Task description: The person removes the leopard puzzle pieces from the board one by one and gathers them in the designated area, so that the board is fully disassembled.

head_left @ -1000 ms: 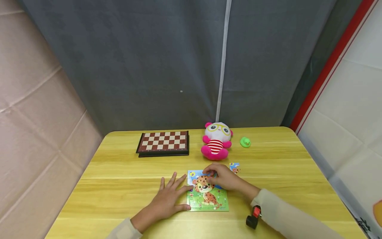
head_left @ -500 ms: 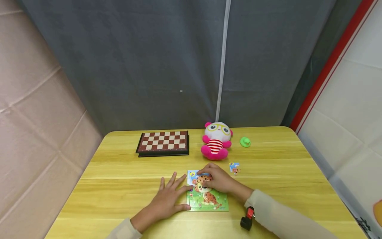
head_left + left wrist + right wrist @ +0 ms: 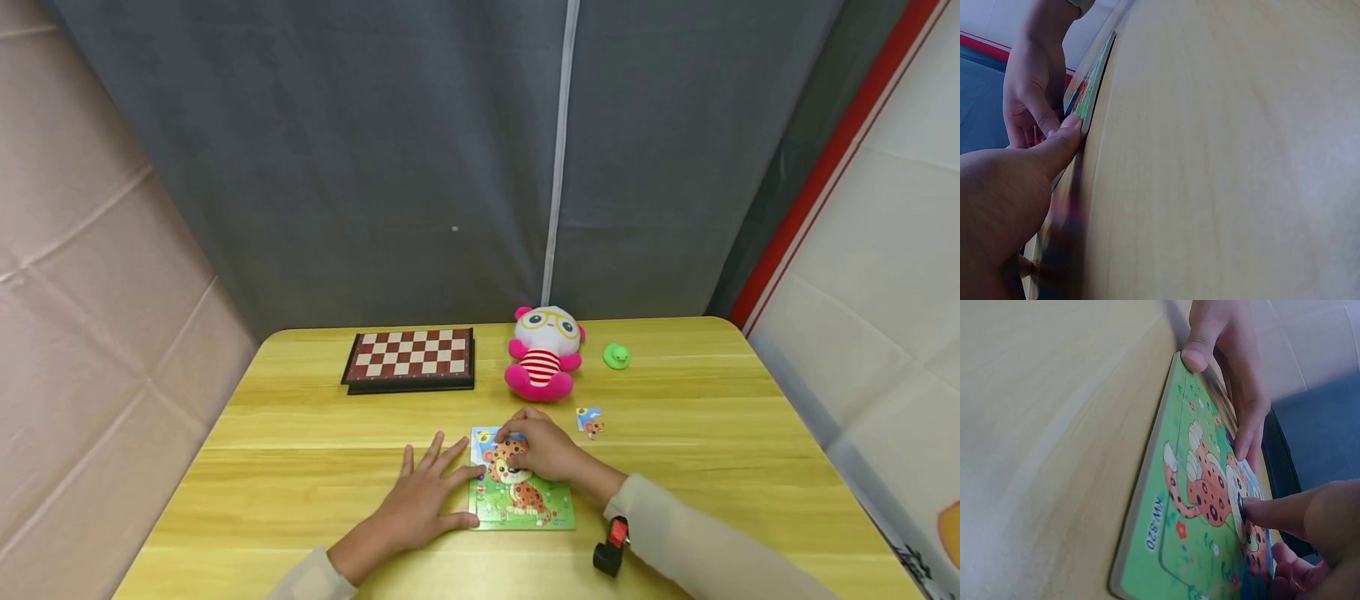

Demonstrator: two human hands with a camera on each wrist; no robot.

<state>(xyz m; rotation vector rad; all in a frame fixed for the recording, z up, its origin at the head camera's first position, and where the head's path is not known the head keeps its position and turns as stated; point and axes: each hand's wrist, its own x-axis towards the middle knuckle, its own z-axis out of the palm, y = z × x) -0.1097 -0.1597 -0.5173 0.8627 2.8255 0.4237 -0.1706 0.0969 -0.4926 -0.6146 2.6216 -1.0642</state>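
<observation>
A leopard jigsaw puzzle (image 3: 487, 504) with a green and blue picture lies flat near the table's front. My left hand (image 3: 420, 504) is spread at its left side, with thumb and index fingertip on the puzzle's edge. Over the upper part of the puzzle, my right hand (image 3: 551, 450) has curled fingers and pinches a puzzle piece at the leopard's head. In the right wrist view the right thumb (image 3: 1266, 512) touches the leopard's face, and the hand hides much of that piece. A loose puzzle piece (image 3: 590, 422) with blue sky and an ear lies beyond the right hand.
At the back of the wooden table (image 3: 300, 467) stand a folding chessboard (image 3: 411, 357), a pink and white plush panda (image 3: 542, 358) and a green rubber duck (image 3: 617, 357). A dark grey curtain (image 3: 375, 167) hangs behind the table.
My right hand has moved a little left over the puzzle, toward the leopard's head, and then stayed nearly still. The left hand has kept its place. The loose piece has not moved.
</observation>
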